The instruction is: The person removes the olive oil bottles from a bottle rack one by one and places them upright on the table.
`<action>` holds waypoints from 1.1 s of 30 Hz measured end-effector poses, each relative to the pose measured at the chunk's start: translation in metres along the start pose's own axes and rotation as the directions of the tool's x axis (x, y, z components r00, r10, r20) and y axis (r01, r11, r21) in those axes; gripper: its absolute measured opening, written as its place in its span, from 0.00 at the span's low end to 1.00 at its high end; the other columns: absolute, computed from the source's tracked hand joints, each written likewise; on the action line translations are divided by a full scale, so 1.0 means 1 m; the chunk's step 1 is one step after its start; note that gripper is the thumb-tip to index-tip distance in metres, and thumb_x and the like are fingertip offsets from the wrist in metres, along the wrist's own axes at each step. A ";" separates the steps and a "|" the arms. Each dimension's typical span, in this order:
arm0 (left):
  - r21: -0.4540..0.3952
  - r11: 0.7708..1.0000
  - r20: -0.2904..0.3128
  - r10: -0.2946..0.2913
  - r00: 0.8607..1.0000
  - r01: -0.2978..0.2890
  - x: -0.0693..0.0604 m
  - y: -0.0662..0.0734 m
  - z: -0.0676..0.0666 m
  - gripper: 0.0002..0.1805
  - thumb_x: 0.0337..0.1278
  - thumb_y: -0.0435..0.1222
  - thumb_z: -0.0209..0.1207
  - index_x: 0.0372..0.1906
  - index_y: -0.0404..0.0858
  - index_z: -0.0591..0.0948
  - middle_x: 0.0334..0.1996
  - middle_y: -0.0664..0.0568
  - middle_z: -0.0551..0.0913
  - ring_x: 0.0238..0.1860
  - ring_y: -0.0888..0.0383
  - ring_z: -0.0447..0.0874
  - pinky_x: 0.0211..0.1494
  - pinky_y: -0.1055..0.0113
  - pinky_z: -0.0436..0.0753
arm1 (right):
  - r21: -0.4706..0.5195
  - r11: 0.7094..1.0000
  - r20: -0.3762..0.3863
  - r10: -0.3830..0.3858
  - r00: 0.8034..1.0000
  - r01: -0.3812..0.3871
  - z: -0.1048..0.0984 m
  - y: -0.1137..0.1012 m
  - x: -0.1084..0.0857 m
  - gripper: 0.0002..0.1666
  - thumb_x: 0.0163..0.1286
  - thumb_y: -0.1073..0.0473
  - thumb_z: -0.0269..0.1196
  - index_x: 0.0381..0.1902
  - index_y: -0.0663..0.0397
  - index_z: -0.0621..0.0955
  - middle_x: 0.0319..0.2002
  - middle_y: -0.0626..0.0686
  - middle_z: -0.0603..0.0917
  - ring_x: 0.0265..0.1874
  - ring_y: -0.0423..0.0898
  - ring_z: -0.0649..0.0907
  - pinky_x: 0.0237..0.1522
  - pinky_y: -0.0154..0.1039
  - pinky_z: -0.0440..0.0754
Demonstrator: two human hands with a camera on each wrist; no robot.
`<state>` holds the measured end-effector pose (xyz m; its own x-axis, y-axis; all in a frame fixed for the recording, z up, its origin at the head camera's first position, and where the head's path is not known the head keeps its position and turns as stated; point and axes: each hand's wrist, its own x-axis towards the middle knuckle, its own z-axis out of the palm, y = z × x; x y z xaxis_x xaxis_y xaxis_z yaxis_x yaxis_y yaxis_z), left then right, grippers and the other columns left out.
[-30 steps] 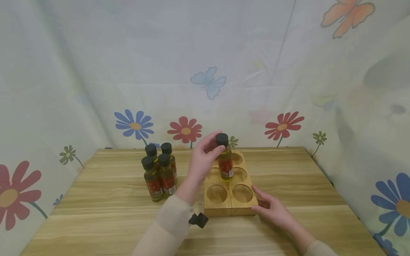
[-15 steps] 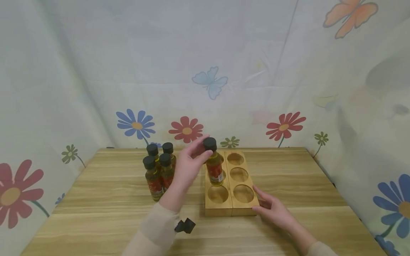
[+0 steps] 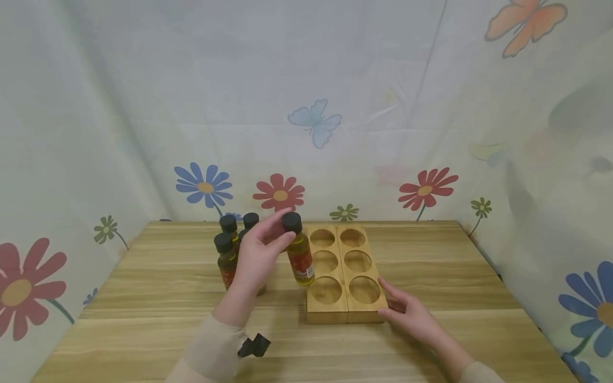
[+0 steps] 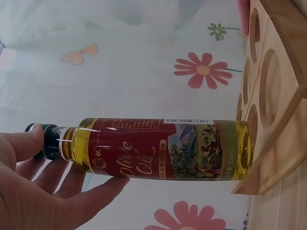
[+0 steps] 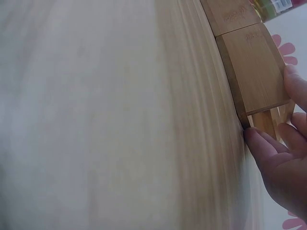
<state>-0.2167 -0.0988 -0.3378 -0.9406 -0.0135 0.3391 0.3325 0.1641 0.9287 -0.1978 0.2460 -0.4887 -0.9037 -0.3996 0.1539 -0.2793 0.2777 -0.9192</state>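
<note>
My left hand (image 3: pixel 259 252) holds a small olive oil bottle (image 3: pixel 301 260) by its black cap and neck. The bottle is tilted, its base beside the left edge of the wooden holder (image 3: pixel 339 276). In the left wrist view the red label of the bottle (image 4: pixel 148 151) reads "Olive Oil". Two blocks with round holes, side by side, make up the holder; no bottle stands in the holes. My right hand (image 3: pixel 407 314) rests against the holder's right side, thumb near the front corner. More black-capped bottles (image 3: pixel 224 255) stand upright at left, partly hidden behind my left hand.
A wood-grain table (image 3: pixel 450 276) carries everything. Behind it hangs a pale cloth (image 3: pixel 230 96) printed with flowers and butterflies. A black piece (image 3: pixel 255 346) shows at my left sleeve.
My left hand has carried the bottle leftward and toward me, from above the holder to its left edge, tilting it more. My right hand has stayed against the holder.
</note>
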 end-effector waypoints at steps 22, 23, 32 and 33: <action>-0.007 0.998 -0.021 -0.061 0.998 0.061 -0.016 -0.022 -0.028 0.25 0.60 0.32 0.67 0.63 0.47 0.80 0.54 0.48 0.84 0.52 0.54 0.83 0.55 0.66 0.80 | 0.042 0.999 0.006 0.002 1.000 -0.002 0.001 0.000 0.000 0.45 0.67 0.62 0.67 0.75 0.66 0.58 0.72 0.71 0.55 0.60 0.69 0.74 0.55 0.33 0.76; -0.009 0.998 -0.022 -0.064 0.998 0.064 -0.017 -0.023 -0.029 0.25 0.60 0.31 0.67 0.63 0.46 0.80 0.54 0.47 0.84 0.52 0.54 0.83 0.55 0.67 0.80 | 0.044 0.999 0.007 0.003 1.000 -0.004 0.001 0.000 0.000 0.45 0.67 0.62 0.67 0.75 0.67 0.58 0.72 0.71 0.55 0.60 0.69 0.74 0.55 0.33 0.76; 0.005 0.999 -0.007 -0.053 0.999 0.053 -0.022 -0.030 -0.042 0.26 0.59 0.30 0.66 0.63 0.42 0.79 0.52 0.42 0.84 0.50 0.57 0.84 0.53 0.70 0.80 | 0.031 0.999 0.006 0.017 1.000 -0.017 0.000 -0.001 0.000 0.45 0.67 0.61 0.67 0.75 0.66 0.58 0.72 0.71 0.56 0.60 0.68 0.75 0.56 0.34 0.76; 0.014 0.999 -0.004 -0.053 0.999 0.053 -0.023 -0.031 -0.044 0.26 0.59 0.30 0.66 0.63 0.42 0.79 0.53 0.42 0.84 0.50 0.58 0.84 0.53 0.70 0.80 | 0.030 0.999 0.005 0.018 1.000 -0.019 0.000 0.000 0.000 0.45 0.67 0.61 0.67 0.75 0.66 0.58 0.72 0.70 0.56 0.60 0.68 0.75 0.56 0.34 0.76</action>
<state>-0.2025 -0.1468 -0.3675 -0.9565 -0.0264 0.2905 0.2815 0.1769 0.9431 -0.1972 0.2459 -0.4884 -0.9070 -0.3988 0.1352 -0.2526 0.2586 -0.9324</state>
